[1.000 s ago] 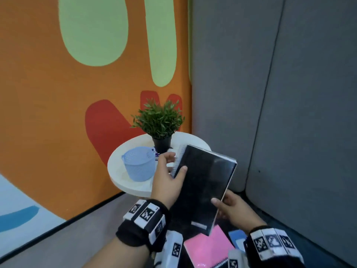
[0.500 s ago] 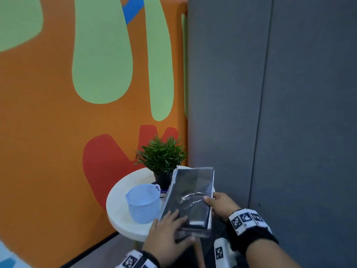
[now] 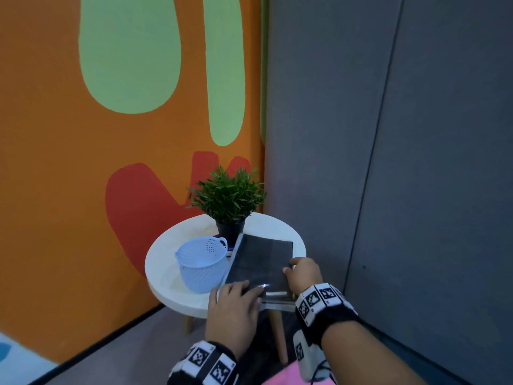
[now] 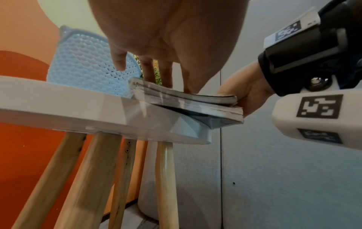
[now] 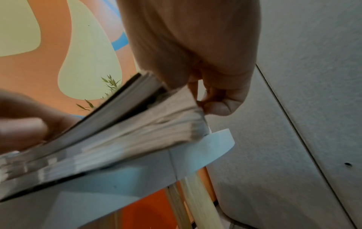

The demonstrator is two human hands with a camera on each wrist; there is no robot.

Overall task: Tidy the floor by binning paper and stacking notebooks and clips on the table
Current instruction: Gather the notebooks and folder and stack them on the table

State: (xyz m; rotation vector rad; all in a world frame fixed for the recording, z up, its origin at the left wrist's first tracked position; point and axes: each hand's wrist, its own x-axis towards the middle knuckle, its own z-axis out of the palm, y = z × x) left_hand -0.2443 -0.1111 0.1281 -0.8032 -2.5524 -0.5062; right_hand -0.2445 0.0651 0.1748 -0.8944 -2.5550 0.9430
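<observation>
Under left hand [image 4: 166,38], two stacked notebooks [image 4: 186,100], head view one.

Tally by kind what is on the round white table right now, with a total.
notebooks: 2, stacked
basket: 1, pale blue
potted plant: 1
Total: 4, leaving out a mostly hidden small item between basket and pot.

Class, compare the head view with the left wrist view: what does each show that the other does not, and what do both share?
Head only: the plant's pot, the notebook's dark cover, a pink item at the bottom edge. Left wrist only: the table's wooden legs from below, and page edges that look like two stacked books overhanging the rim. Both: the table, basket, left hand and right hand.
</observation>
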